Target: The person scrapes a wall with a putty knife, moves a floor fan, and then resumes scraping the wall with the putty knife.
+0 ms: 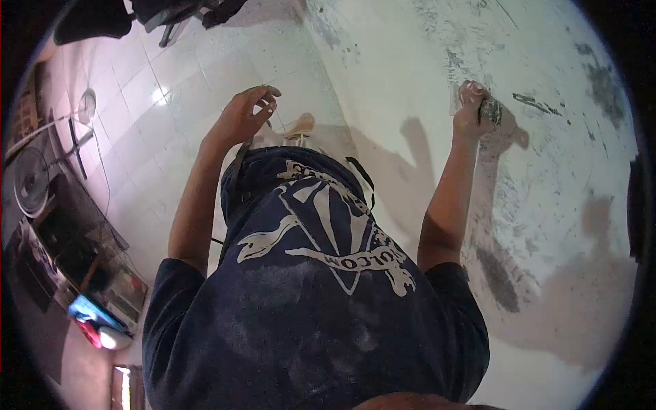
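My right hand (473, 109) is closed at the pale wall (389, 89), its fingers wrapped round a small dark grey piece (490, 113) that lies against the surface. I cannot tell what kind of thing that piece is. Dark scuffs and scraped patches mark the wall around it, with a long dark streak (538, 104) just to the right. My left hand (253, 113) hangs over the tiled floor in front of my body, fingers loosely bent and apart, with nothing seen in it.
Pale floor tiles (179, 72) run along the wall, and my foot (301, 126) shows below. A black object (92, 24) stands at the top left. To the left are a fan (33, 183), dark furniture (75, 236) and a blue item (92, 311).
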The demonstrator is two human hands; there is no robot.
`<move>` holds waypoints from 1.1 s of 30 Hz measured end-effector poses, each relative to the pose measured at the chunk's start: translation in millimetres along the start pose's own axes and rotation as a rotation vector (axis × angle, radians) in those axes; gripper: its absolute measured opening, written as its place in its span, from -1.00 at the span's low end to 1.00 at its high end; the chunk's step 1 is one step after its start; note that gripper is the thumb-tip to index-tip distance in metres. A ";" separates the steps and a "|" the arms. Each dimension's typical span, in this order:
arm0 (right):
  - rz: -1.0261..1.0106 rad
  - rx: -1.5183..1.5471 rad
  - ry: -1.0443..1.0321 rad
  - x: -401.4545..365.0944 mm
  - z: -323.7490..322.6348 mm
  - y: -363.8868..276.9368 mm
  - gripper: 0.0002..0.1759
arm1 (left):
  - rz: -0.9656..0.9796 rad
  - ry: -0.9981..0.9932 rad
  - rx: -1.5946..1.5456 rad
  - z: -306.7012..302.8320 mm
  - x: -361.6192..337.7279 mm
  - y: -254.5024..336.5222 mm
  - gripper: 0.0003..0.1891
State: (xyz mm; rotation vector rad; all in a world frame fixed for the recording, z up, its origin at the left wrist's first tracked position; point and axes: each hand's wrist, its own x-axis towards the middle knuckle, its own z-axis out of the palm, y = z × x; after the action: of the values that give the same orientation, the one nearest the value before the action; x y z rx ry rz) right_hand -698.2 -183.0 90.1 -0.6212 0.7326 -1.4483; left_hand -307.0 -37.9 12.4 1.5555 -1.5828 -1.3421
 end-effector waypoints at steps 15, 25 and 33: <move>-0.676 -1.425 -0.854 -0.4 60.9 12.6 -0.61 | -0.057 0.200 0.052 75.4 -11.0 -5.4 -0.75; -0.436 -1.731 -0.466 15.3 17.0 7.7 -0.71 | -0.052 0.258 0.096 83.9 -10.2 -19.3 -0.75; -0.084 -0.983 -0.409 2.3 61.8 -22.7 -0.76 | -0.191 0.272 0.012 78.5 -14.5 -21.9 -0.72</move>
State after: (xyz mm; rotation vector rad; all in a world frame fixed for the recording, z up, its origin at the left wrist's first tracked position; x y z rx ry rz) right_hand -665.7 -189.8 147.1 -1.6562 1.0774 -0.9080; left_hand -365.5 0.8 -31.6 1.8477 -1.3055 -1.1578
